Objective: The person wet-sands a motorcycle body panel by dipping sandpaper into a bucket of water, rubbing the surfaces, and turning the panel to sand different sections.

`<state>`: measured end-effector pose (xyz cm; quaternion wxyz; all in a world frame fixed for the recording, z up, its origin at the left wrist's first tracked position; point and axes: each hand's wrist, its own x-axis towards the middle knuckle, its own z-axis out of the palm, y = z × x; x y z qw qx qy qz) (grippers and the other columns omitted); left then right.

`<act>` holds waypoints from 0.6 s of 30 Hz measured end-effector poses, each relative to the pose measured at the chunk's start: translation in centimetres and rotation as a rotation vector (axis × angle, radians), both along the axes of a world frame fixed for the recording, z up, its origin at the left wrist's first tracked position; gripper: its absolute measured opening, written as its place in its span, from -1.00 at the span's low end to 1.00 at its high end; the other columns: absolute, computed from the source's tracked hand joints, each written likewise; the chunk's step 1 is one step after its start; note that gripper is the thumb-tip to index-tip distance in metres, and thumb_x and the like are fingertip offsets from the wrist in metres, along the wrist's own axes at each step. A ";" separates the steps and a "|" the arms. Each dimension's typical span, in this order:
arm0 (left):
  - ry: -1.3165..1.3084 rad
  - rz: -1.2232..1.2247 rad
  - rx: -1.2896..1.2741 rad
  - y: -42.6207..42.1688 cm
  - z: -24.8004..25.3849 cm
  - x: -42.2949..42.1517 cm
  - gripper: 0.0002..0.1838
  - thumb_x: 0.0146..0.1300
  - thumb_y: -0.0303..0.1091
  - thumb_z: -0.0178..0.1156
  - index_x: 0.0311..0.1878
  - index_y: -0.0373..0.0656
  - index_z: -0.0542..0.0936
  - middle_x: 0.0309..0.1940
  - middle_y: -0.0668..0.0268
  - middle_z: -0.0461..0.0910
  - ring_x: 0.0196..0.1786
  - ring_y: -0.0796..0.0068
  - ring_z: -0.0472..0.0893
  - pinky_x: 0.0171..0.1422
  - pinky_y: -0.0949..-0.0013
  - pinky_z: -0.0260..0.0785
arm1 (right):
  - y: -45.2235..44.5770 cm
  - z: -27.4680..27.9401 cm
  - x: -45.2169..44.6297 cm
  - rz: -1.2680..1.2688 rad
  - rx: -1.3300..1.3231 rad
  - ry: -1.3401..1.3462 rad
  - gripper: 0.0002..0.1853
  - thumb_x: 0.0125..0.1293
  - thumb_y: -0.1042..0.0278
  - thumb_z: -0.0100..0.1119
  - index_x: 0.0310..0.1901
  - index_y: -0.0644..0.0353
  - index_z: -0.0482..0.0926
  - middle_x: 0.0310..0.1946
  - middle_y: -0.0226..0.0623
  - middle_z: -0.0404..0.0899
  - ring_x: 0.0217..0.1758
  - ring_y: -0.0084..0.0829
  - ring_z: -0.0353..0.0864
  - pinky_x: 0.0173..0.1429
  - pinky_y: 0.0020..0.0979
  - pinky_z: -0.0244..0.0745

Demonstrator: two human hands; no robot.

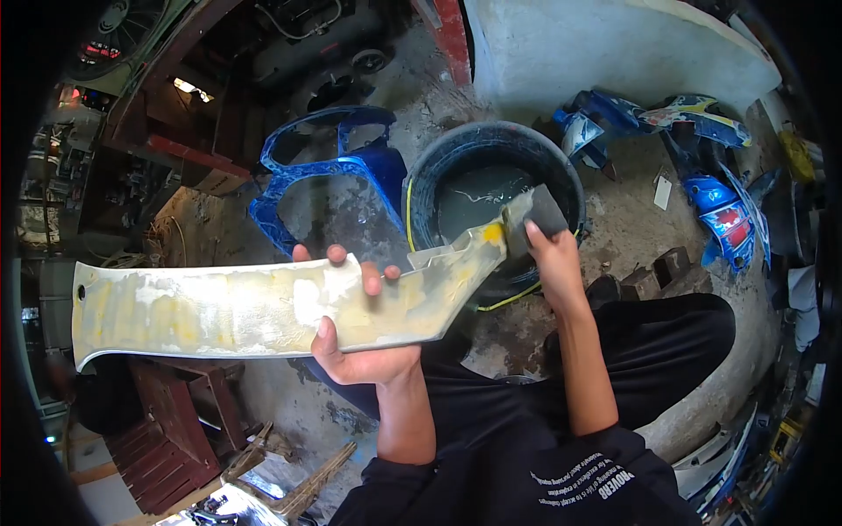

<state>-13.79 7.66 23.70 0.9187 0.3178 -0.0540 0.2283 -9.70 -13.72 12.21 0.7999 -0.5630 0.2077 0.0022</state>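
Observation:
My left hand grips a long plastic body panel, with the thumb on the near face and the fingertips showing over the far edge. The panel is whitish and yellowish with patchy filler, and has a hole near its left end. Its narrower, bent right end reaches over a black bucket of cloudy water. In my right hand is a dark grey piece of sandpaper, pinched between thumb and fingers, at the panel's right tip beside a yellow spot. Part of the sandpaper may be hidden behind the tip.
A blue plastic fairing frame lies on the concrete floor left of the bucket. Several blue fairing pieces lie at the right by a pale panel. A dark red wooden slatted piece stands at the lower left.

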 end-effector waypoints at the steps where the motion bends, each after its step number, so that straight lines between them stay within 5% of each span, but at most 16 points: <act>1: -0.003 -0.005 -0.003 0.1 0.1 0.0 -0.18 0.33 -0.04 0.07 0.60 -0.14 0.16 0.27 0.06 0.40 -0.05 0.32 0.54 0.22 -0.07 0.46 | 0.3 0.1 1.7 -0.066 0.291 -0.017 -0.74 0.54 0.50 0.14 0.17 0.39 0.59 -0.02 -0.22 0.72 -0.05 -0.40 0.71 0.11 -0.29 0.57; 4: 0.019 0.006 0.022 0.4 0.3 -0.1 -0.18 0.33 -0.03 0.06 0.60 -0.15 0.16 0.27 0.06 0.40 -0.07 0.33 0.55 0.20 -0.06 0.46 | -0.3 -6.4 6.5 -0.038 0.199 0.073 -0.74 0.56 0.52 0.09 0.19 0.38 0.58 0.06 -0.19 0.68 0.09 -0.34 0.67 0.25 -0.25 0.51; 12: 0.104 0.065 0.075 1.6 0.3 -0.4 -0.17 0.33 -0.02 0.06 0.60 -0.17 0.15 0.25 0.06 0.40 -0.09 0.34 0.54 0.18 -0.02 0.46 | -0.5 -24.9 15.4 -0.241 0.106 0.693 -0.80 0.42 0.57 0.08 -0.01 0.37 0.64 -0.11 -0.09 0.69 -0.05 -0.21 0.72 0.00 -0.17 0.63; 13: 0.115 0.074 0.082 1.7 0.3 -0.4 -0.17 0.33 -0.01 0.05 0.60 -0.17 0.14 0.25 0.06 0.40 -0.09 0.35 0.54 0.18 -0.02 0.47 | -0.1 -25.5 15.5 -0.217 -0.104 0.750 -0.73 0.41 0.53 0.07 0.07 0.38 0.62 -0.07 0.00 0.70 -0.03 -0.15 0.75 0.02 -0.15 0.66; 16: 0.124 0.065 0.091 2.0 0.5 -0.5 -0.17 0.33 -0.01 0.05 0.61 -0.17 0.14 0.25 0.06 0.39 -0.09 0.36 0.54 0.17 -0.01 0.48 | 0.4 -24.9 15.8 -0.254 -0.188 1.074 -0.67 0.43 0.47 0.07 0.16 0.38 0.59 0.00 0.05 0.71 -0.03 -0.08 0.78 0.01 -0.13 0.70; 17: 0.123 0.065 0.089 2.1 0.5 -0.5 -0.17 0.33 -0.01 0.05 0.61 -0.17 0.14 0.25 0.06 0.39 -0.09 0.36 0.54 0.17 -0.01 0.48 | 0.6 -26.4 15.5 -0.272 -0.228 0.996 -0.48 0.35 0.42 0.18 0.34 0.38 0.50 0.22 0.04 0.64 0.23 -0.05 0.71 0.33 -0.14 0.59; 18: 0.131 0.075 0.098 2.2 0.5 -0.6 -0.16 0.33 -0.01 0.05 0.61 -0.17 0.13 0.25 0.05 0.39 -0.09 0.36 0.55 0.17 -0.01 0.48 | 0.3 -28.1 15.3 -0.270 -0.232 0.991 -0.48 0.35 0.42 0.18 0.34 0.38 0.50 0.22 0.04 0.64 0.23 -0.05 0.71 0.33 -0.14 0.59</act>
